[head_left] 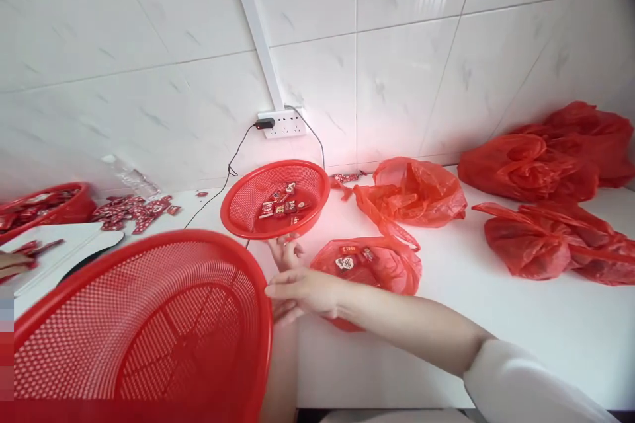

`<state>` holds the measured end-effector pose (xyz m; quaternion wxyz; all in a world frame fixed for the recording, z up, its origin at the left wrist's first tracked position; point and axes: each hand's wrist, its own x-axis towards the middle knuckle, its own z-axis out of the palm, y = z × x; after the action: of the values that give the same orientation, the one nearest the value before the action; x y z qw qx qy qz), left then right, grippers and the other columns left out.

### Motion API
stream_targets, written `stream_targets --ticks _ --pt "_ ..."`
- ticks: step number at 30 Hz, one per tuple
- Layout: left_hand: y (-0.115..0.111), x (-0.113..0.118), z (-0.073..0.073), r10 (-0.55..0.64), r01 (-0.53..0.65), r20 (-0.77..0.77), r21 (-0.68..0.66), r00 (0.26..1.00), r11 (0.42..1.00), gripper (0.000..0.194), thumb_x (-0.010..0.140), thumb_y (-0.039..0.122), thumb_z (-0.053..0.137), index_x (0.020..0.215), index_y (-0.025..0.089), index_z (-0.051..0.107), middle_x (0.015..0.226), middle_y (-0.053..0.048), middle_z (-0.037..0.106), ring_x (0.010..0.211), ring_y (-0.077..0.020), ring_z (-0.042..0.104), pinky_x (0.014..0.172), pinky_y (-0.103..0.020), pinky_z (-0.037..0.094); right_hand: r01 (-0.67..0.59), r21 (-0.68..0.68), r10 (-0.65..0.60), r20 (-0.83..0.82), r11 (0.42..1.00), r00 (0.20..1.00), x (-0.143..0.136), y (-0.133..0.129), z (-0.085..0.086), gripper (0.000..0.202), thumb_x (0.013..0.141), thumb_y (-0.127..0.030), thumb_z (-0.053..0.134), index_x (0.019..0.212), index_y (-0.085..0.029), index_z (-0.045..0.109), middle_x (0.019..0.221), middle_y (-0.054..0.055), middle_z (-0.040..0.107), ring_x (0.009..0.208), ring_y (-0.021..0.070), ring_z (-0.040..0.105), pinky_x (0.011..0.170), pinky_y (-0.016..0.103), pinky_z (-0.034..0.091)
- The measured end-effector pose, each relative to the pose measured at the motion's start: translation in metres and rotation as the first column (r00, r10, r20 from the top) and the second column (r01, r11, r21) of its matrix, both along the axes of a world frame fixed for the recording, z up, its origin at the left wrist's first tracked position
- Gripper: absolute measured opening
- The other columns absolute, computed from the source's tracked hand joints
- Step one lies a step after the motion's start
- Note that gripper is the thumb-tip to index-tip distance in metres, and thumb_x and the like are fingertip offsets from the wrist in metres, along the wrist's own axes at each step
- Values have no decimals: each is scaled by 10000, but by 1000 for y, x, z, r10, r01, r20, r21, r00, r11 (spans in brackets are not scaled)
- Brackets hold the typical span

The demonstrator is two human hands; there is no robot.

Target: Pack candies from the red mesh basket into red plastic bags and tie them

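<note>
In the head view, over the bench [397, 363], the right arm is stretched from the lower right corner toward the middle, with the wrist nearly straight and the back of the hand turned up. By the right hand [307, 292], the rim of the large basket [163, 317] is touched with the fingertips; whether the rim is gripped cannot be told. The left forearm is raised from the bottom edge, partly covered by the large basket, and is crossed in front by the right hand. The left hand [288, 252] is held just beyond, below the near rim of the small basket [248, 188], with its fingers loosely bent; whether anything is held in it cannot be told.

The large basket is tilted at the lower left, its inside turned to view. Several packets [290, 207] are gathered in the small basket, which is set near the wall [317, 79]. Packets are also seen in the open bag [397, 271], which is spread just right of the hands. Farther right, more red bags [526, 244] are laid. At the left edge, red packets are held in another person's hand [12, 266].
</note>
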<state>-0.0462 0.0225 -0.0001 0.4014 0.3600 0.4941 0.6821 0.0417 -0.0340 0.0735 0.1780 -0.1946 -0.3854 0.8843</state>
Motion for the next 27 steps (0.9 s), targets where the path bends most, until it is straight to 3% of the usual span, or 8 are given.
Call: stream_targets --ticks 2,4,8,12,16,21,24,27 --pt "1 -2 -3 39 -39 -10 51 999 998 233 883 235 561 1109 196 521 975 -18 599 643 -91 557 569 -236 461 -44 -30 44 4 999 999 -16 -4 -7 520 565 -545 814 814 -132 620 742 3 660 724 136 656 848 397 539" --pt "0 -2 -4 38 -36 -20 85 999 996 199 827 140 540 994 226 475 894 27 582 501 -47 460 471 -209 334 -50 -60 51 7 997 999 -29 -7 -12 476 602 -521 805 822 -134 635 730 -8 652 703 124 648 842 386 542" --pt "-4 1 -3 2 1 -32 104 999 995 176 781 129 506 880 232 403 896 33 570 500 -48 446 482 -236 294 -17 -123 23 47 992 999 -49 -11 -18 351 692 -442 775 783 -132 637 707 -20 634 676 100 633 801 324 553" --pt "-5 2 -1 -12 16 -38 95 999 995 210 741 132 510 878 237 392 900 33 572 500 -53 444 491 -246 296 74 -192 -56 101 979 993 -71 -10 -23 243 763 -342 742 772 -141 605 697 -29 619 635 98 632 749 295 550" --pt "-5 2 1 -1 5 -46 79 999 997 234 712 139 507 885 243 389 877 37 571 483 -59 432 485 -251 294 82 -218 -55 128 972 990 -93 -6 -26 199 819 -306 689 788 -152 568 723 -15 640 599 116 658 660 268 532" --pt "-4 1 -1 16 -13 -78 40 997 999 201 714 153 497 864 232 387 891 24 580 498 -58 440 493 -242 308 72 -149 -51 140 986 989 -110 2 -32 175 829 -313 670 863 -163 587 852 4 652 678 116 679 637 229 517" --pt "-1 -1 -6 12 -14 -120 -18 993 1000 165 722 166 483 867 223 426 851 26 570 498 -61 437 491 -222 317 -22 -84 31 111 996 993 -109 4 -37 283 783 -326 709 1010 -192 605 1095 36 628 773 119 675 664 244 531" --pt "3 -4 -12 -78 54 -202 -123 976 991 112 743 222 527 852 216 502 767 26 584 485 -89 466 492 -220 349 -157 40 150 148 987 978 -91 1 -31 345 802 -285 675 1131 -214 600 1230 55 580 803 117 669 659 234 527"
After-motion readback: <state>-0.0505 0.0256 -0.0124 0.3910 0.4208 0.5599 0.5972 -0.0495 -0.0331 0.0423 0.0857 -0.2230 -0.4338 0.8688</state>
